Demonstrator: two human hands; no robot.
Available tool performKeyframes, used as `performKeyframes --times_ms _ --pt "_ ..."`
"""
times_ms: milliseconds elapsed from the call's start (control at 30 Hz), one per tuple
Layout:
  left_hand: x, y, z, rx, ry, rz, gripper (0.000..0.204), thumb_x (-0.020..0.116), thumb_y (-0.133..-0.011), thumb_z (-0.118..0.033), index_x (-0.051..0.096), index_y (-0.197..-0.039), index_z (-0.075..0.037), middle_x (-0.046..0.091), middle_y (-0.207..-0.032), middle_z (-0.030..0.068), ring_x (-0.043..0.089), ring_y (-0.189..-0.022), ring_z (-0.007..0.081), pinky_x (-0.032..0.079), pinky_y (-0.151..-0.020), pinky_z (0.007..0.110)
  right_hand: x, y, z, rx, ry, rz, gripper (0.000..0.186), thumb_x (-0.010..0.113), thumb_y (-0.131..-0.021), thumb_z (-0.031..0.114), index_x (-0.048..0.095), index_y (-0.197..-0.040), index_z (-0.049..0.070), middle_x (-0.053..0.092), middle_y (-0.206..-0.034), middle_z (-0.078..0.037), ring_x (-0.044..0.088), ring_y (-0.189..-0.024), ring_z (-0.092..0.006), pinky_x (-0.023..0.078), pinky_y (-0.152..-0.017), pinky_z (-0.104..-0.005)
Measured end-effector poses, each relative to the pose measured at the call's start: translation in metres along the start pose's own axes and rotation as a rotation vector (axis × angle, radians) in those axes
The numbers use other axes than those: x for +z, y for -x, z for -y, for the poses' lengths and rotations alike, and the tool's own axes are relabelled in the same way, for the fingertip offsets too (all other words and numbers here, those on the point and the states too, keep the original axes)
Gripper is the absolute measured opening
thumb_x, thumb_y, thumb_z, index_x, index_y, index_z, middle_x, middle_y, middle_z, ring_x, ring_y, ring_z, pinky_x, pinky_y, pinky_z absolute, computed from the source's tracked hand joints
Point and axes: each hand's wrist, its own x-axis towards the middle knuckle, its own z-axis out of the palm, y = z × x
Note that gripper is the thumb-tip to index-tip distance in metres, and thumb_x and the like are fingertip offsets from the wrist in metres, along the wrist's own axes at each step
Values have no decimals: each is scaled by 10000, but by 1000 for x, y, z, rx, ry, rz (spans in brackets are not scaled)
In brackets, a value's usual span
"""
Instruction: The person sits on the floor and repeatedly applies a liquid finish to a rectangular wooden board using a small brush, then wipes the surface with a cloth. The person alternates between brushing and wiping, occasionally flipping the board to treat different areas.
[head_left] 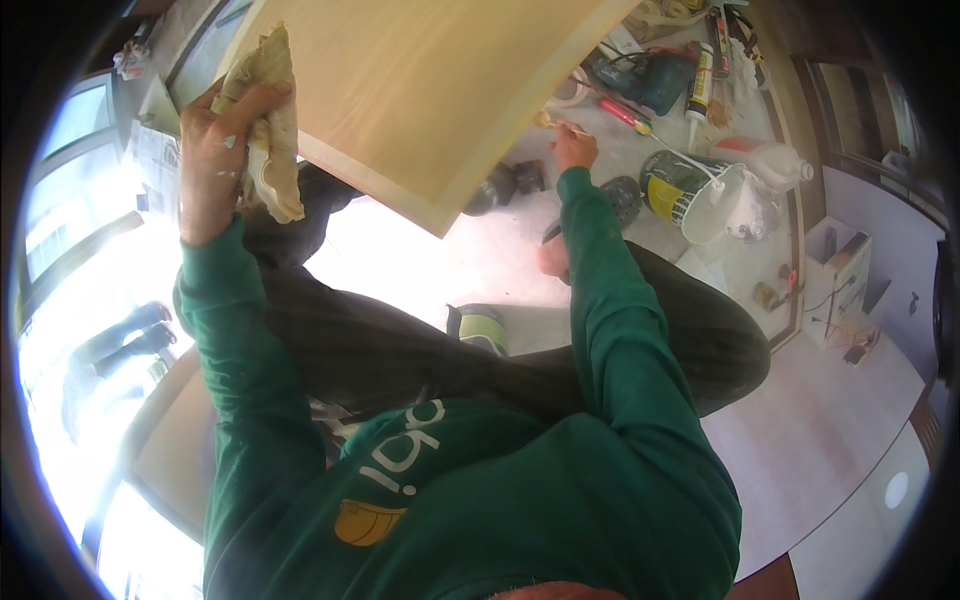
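My left hand [215, 150] is closed around a folded, stained cream rag [270, 160] beside the left edge of a large pale wooden panel [410, 100]. White smears mark the skin of that hand. Near the panel's right edge, my right hand [574, 148] pinches a thin stick-like tool with a yellowish tip [545, 120]; its exact kind is too small to tell. The panel slants across the upper middle, its near corner above the floor in front of my crossed legs.
At the right lies a tipped white bucket [705, 210] with a dark and yellow label. Around it are a white jug [765, 160], a sealant tube [702, 85], a red-handled tool [622, 110] and a dark teal power tool [655, 80]. An open box [838, 255] stands farther right.
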Motion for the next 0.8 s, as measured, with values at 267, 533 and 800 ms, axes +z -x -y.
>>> performKeyframes --times_ms 267,533,800 --pt "4 -8 10 120 -39 -48 255 580 -695 4 684 -923 -45 670 -849 190 646 -756 336 524 -675 342 -16 3 6 425 -388 -21 190 613 -872 170 665 -962 11 688 -880 -95 655 -602 -202 467 -428 -260" --pt "-28 -23 -48 -605 692 -445 154 654 -704 -93 662 -769 47 625 -684 41 556 -583 121 452 -527 294 -115 83 82 462 -722 31 244 585 -884 237 628 -1051 64 681 -959 -59 620 -781 -181 495 -679 -284" --pt "-34 -1 -18 -511 443 -378 216 679 -685 -147 633 -753 53 571 -611 35 501 -549 112 416 -501 314 -125 209 186 149 -659 238 293 552 -915 213 607 -1092 -14 663 -992 -130 622 -782 -196 496 -705 -322"
